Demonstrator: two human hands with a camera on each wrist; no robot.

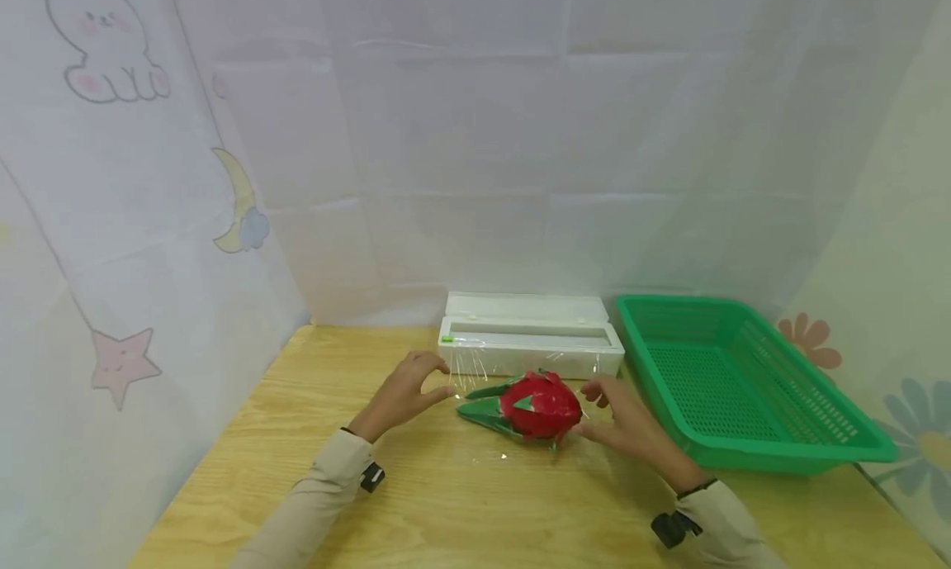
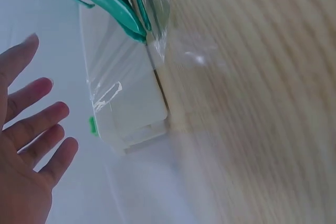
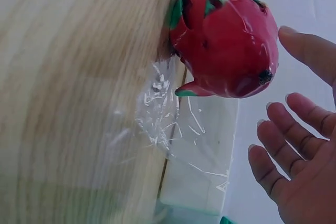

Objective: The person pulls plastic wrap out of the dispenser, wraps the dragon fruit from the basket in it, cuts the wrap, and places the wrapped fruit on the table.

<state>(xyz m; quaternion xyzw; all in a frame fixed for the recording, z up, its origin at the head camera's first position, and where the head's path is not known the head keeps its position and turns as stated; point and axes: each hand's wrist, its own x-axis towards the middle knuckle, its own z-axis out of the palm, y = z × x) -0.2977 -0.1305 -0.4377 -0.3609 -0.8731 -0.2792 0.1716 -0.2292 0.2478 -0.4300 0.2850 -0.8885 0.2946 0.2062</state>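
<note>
A red dragon fruit (image 1: 541, 405) with long green leaf tips lies on its side on the table, the tips pointing left. Beneath and around it spreads clear plastic wrap (image 3: 156, 100), which runs up to the front of a white wrap dispenser (image 1: 531, 364). My left hand (image 1: 404, 391) hovers left of the leaf tips, fingers apart and holding nothing. At the fruit's rounded right end is my right hand (image 1: 622, 420), its fingers loosely bent and spread. In the right wrist view its thumb (image 3: 307, 51) is close beside the fruit, with nothing in its grasp.
The dispenser's lid (image 1: 526, 306) stands raised at the back, and a small green tab (image 1: 447, 339) sits at its left end. A green plastic basket (image 1: 787, 451) stands at the right. Printed white sheets (image 1: 461, 139) hang behind the wooden table (image 1: 446, 511).
</note>
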